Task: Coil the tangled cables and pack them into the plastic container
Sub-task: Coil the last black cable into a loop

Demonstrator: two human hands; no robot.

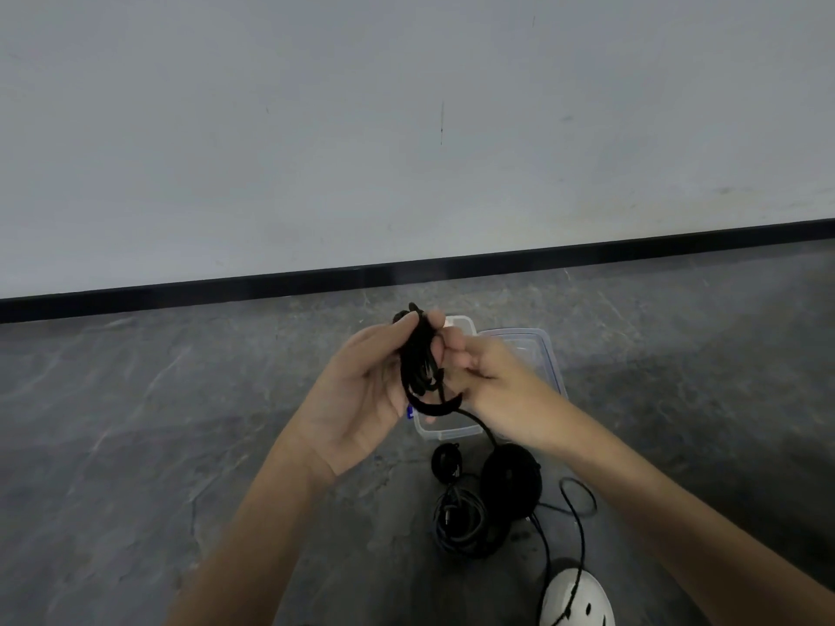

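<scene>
From my remote seat, most of the view is a pale grey wall [406, 106]. Below it lies a dark, marbled floor [135, 422], and a black skirting strip [497, 259] runs between the two.

Both bare forearms reach in from the bottom edge and meet near the middle, held up above the floor. The left hand [361, 390] has its palm turned towards me and its fingers curled round a black cable bundle [420, 354], gripping it from the left. The right hand [492, 377] is a little blurred; its fingers are bent in and pinch the same bundle from the right. One strand [479, 424] trails from the bundle down towards the floor.

Behind the hands, on the floor, stands the clear plastic container [445, 429], partly hidden by them. Just to its right is a second clear plastic piece [542, 350], and I cannot tell whether it is a lid or another tub.

Nearer to me lies a loose pile of black cables [461, 521]. A large round black pad [510, 476] sits at the pile's far right, with a smaller round black piece [445, 460] to its left. A thin cable loop [578, 494] lies right of the pile, and a strand from there crosses a white rounded object [583, 598] at the bottom edge.
</scene>
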